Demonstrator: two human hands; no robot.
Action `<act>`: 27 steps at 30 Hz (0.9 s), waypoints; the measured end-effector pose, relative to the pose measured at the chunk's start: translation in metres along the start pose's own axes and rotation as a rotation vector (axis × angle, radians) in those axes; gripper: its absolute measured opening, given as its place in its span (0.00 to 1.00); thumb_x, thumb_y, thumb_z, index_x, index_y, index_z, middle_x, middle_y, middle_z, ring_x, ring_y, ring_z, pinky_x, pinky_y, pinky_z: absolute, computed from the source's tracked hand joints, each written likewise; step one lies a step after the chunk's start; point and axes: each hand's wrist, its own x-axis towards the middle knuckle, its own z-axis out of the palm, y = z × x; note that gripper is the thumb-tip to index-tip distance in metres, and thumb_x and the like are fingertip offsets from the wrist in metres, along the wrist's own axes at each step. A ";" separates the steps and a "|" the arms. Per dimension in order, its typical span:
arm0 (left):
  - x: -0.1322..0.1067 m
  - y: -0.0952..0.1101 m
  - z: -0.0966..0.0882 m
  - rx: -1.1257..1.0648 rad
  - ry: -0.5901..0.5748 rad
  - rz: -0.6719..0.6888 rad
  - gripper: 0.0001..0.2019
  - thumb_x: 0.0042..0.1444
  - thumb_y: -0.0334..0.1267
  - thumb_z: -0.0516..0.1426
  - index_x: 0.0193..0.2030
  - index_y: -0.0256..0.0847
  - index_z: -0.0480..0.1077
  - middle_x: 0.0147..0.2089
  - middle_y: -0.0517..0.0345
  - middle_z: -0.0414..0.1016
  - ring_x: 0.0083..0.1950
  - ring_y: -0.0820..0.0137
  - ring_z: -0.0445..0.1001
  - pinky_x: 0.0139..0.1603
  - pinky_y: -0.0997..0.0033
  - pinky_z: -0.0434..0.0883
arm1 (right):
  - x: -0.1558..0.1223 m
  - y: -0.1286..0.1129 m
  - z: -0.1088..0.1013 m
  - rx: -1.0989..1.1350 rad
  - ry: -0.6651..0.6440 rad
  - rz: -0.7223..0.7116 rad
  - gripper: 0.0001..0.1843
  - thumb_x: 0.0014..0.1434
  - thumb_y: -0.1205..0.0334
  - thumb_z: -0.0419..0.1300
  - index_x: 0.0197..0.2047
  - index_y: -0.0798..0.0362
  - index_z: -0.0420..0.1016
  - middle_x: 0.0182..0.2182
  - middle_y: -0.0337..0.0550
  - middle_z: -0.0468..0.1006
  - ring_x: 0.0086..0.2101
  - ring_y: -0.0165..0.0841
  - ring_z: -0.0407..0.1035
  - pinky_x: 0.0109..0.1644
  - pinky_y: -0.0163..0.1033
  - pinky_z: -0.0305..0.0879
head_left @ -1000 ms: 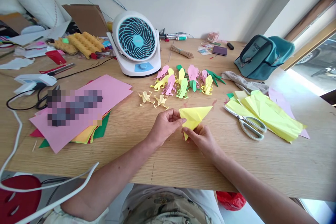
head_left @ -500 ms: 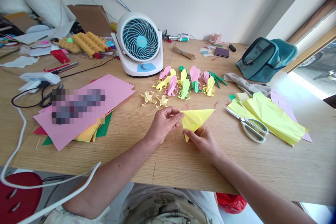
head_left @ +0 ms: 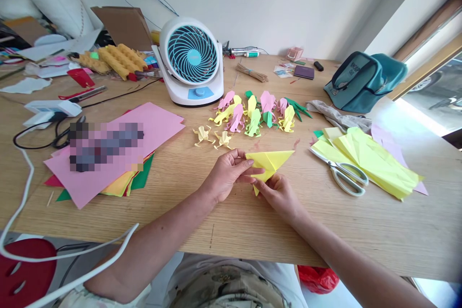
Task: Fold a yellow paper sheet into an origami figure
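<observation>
Paper, yellow and folded into a triangle, sits pinched in our left hand and our right hand over the table, while we see scissors lying off right!

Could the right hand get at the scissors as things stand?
Probably, yes: nothing visible stands between the right hand and the scissors, which lie to its right, though it would likely have to release the yellow paper it holds.
</observation>
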 end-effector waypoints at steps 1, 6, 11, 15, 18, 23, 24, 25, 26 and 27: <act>0.000 0.000 0.000 -0.018 -0.011 0.004 0.14 0.51 0.33 0.68 0.37 0.37 0.67 0.35 0.59 0.81 0.34 0.68 0.84 0.28 0.79 0.77 | 0.000 -0.001 0.000 -0.009 0.001 0.005 0.31 0.49 0.30 0.64 0.25 0.54 0.73 0.18 0.39 0.71 0.19 0.27 0.60 0.23 0.34 0.56; 0.001 -0.003 0.000 -0.037 -0.045 0.056 0.15 0.51 0.39 0.69 0.40 0.35 0.70 0.40 0.55 0.82 0.38 0.67 0.84 0.33 0.78 0.79 | 0.000 -0.006 0.000 -0.012 0.018 0.015 0.32 0.47 0.29 0.64 0.24 0.53 0.72 0.17 0.39 0.71 0.18 0.27 0.59 0.22 0.34 0.55; 0.001 -0.007 0.000 0.002 -0.035 0.100 0.20 0.47 0.46 0.71 0.38 0.34 0.72 0.41 0.54 0.81 0.37 0.66 0.84 0.33 0.77 0.79 | 0.000 -0.005 0.001 -0.020 0.007 0.013 0.32 0.49 0.29 0.63 0.23 0.53 0.72 0.17 0.39 0.71 0.19 0.27 0.59 0.23 0.34 0.56; -0.001 -0.001 -0.002 0.044 -0.056 0.094 0.20 0.47 0.48 0.71 0.36 0.35 0.72 0.38 0.57 0.81 0.36 0.68 0.84 0.34 0.77 0.78 | 0.001 -0.003 0.001 -0.024 -0.014 -0.006 0.30 0.50 0.30 0.64 0.27 0.53 0.73 0.20 0.39 0.72 0.21 0.28 0.62 0.24 0.35 0.58; -0.002 0.011 -0.008 0.131 -0.049 0.059 0.21 0.45 0.50 0.71 0.36 0.37 0.72 0.34 0.61 0.80 0.31 0.72 0.82 0.32 0.77 0.76 | -0.002 -0.007 -0.011 0.031 -0.095 -0.070 0.27 0.51 0.36 0.67 0.39 0.52 0.76 0.31 0.42 0.79 0.30 0.33 0.71 0.33 0.37 0.68; 0.001 0.022 -0.019 0.443 -0.035 -0.004 0.21 0.46 0.54 0.68 0.31 0.37 0.73 0.18 0.67 0.69 0.18 0.80 0.68 0.20 0.83 0.58 | -0.024 -0.017 -0.053 0.041 0.085 -0.187 0.22 0.58 0.47 0.67 0.53 0.47 0.74 0.42 0.44 0.79 0.43 0.36 0.74 0.42 0.38 0.71; 0.002 0.022 -0.021 0.494 -0.062 -0.017 0.20 0.45 0.54 0.68 0.30 0.37 0.73 0.16 0.67 0.67 0.17 0.80 0.65 0.20 0.82 0.56 | -0.031 -0.018 -0.060 0.034 0.193 -0.217 0.21 0.59 0.49 0.66 0.53 0.46 0.73 0.42 0.43 0.79 0.42 0.34 0.73 0.42 0.38 0.70; 0.003 0.020 -0.021 0.536 -0.093 -0.025 0.20 0.45 0.54 0.68 0.30 0.37 0.74 0.16 0.67 0.67 0.19 0.80 0.65 0.22 0.81 0.56 | -0.038 -0.019 -0.065 0.016 0.283 -0.247 0.20 0.60 0.51 0.66 0.53 0.46 0.73 0.42 0.42 0.79 0.42 0.33 0.73 0.42 0.37 0.70; 0.004 0.017 -0.021 0.573 -0.121 -0.023 0.20 0.44 0.54 0.68 0.30 0.37 0.75 0.18 0.66 0.69 0.21 0.79 0.66 0.25 0.79 0.58 | -0.046 -0.019 -0.067 -0.004 0.352 -0.281 0.18 0.61 0.53 0.65 0.53 0.46 0.74 0.41 0.42 0.78 0.41 0.33 0.72 0.41 0.37 0.70; 0.005 0.014 -0.020 0.609 -0.146 -0.012 0.19 0.43 0.53 0.68 0.30 0.37 0.76 0.21 0.65 0.71 0.24 0.78 0.67 0.28 0.78 0.60 | -0.053 -0.020 -0.068 -0.031 0.399 -0.318 0.16 0.62 0.54 0.65 0.52 0.46 0.74 0.41 0.42 0.78 0.41 0.33 0.72 0.42 0.37 0.69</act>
